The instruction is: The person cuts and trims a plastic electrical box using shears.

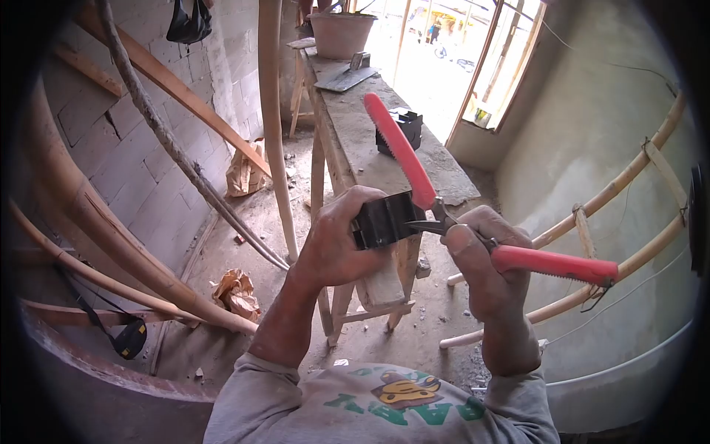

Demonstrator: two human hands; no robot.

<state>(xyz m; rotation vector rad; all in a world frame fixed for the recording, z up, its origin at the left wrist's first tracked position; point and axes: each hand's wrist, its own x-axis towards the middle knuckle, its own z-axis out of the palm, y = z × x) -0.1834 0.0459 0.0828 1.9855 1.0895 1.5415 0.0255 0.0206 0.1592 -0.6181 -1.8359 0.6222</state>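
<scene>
My left hand [331,240] is closed around a black plastic electrical box [379,222], held up in front of the plank. In my right hand [484,259] is a pair of pliers with red grips [551,265], gripped close to the pivot. Its handles are spread wide, one slanting up and left, the other out to the right. The metal jaws reach the right edge of the box; whether they pinch its wall I cannot tell. Behind the upper handle, a second black electrical box [413,127] rests on the plank.
A dusty plank scaffold [436,169] runs away from me, carrying a trowel [346,77] and a bucket [342,35]. Wooden poles [275,133] stand at left; a pole ladder [577,222] leans at right. Crumpled paper bags [237,294] and rubble lie on the floor.
</scene>
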